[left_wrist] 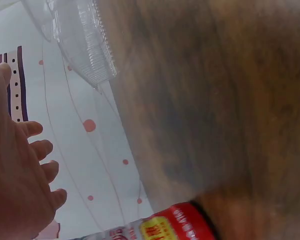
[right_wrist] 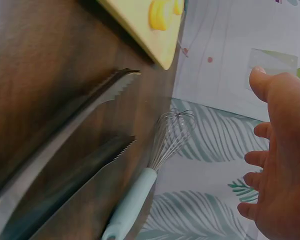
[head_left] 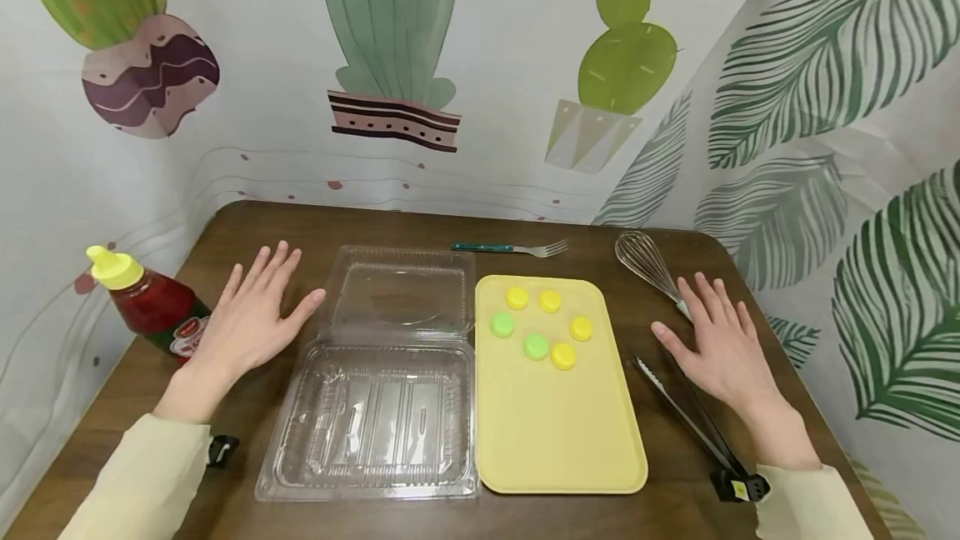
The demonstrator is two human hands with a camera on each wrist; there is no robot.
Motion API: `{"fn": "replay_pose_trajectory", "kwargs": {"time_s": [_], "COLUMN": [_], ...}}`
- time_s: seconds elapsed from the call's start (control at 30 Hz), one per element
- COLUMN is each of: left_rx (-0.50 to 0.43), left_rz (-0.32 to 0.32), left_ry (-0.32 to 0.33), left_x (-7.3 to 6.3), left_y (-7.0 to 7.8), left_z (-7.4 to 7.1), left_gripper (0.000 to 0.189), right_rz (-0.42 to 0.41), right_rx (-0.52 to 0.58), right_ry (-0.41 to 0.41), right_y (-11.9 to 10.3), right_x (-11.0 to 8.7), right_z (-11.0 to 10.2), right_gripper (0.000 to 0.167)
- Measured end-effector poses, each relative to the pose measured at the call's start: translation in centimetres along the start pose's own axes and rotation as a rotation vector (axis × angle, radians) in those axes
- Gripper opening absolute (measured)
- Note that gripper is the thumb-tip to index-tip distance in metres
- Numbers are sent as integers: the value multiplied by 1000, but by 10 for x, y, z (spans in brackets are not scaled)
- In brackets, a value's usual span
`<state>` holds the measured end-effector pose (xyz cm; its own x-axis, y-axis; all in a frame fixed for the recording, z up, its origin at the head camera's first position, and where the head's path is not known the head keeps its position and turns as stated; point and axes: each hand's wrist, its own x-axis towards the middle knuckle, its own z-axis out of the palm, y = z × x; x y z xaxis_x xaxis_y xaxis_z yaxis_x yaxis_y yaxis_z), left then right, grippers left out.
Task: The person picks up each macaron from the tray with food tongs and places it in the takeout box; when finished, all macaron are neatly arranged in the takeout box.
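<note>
My left hand (head_left: 251,315) is held palm down, its fingers straight and spread, holding nothing. It partly hides a red sauce bottle (head_left: 153,307) with a yellow nozzle cap. To its right lies an unfolded clear plastic clamshell container (head_left: 397,415). Several yellow round pieces (head_left: 563,356) and two green ones (head_left: 536,347) sit on the upper half of a yellow tray (head_left: 558,440). My right hand (head_left: 723,357) is also spread and holds nothing, above spread tongs (right_wrist: 80,175) and near a whisk (head_left: 647,261), whose pale handle (right_wrist: 132,205) shows in the right wrist view.
Behind the container and tray lies a fork (head_left: 510,248) with a green handle. The brown wooden table (head_left: 300,227) meets a wall cloth (head_left: 510,40) printed with cacti and leaves. The tray's left edge touches or nearly touches the container.
</note>
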<state>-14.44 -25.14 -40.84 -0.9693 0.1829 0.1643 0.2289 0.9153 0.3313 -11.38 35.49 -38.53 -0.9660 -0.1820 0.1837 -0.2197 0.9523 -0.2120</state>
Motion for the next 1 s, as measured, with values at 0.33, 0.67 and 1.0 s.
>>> {"fn": "replay_pose_trajectory", "kwargs": {"time_s": [0.33, 0.67, 1.0], "left_rx": [-230, -632, -935], "left_rz": [-96, -166, -231], "left_ry": [-96, -190, -276], "left_x": [-13, -28, -41], "left_y": [-7, -6, -12], "left_z": [6, 9, 13], "left_gripper": [76, 60, 47], "right_rz": [21, 141, 197], "right_rx": [-20, 82, 98], "right_ry": [30, -89, -237], "right_y": [11, 24, 27], "right_x": [-25, -50, -65], "right_z": [7, 14, 25], "right_gripper": [74, 75, 82]}}
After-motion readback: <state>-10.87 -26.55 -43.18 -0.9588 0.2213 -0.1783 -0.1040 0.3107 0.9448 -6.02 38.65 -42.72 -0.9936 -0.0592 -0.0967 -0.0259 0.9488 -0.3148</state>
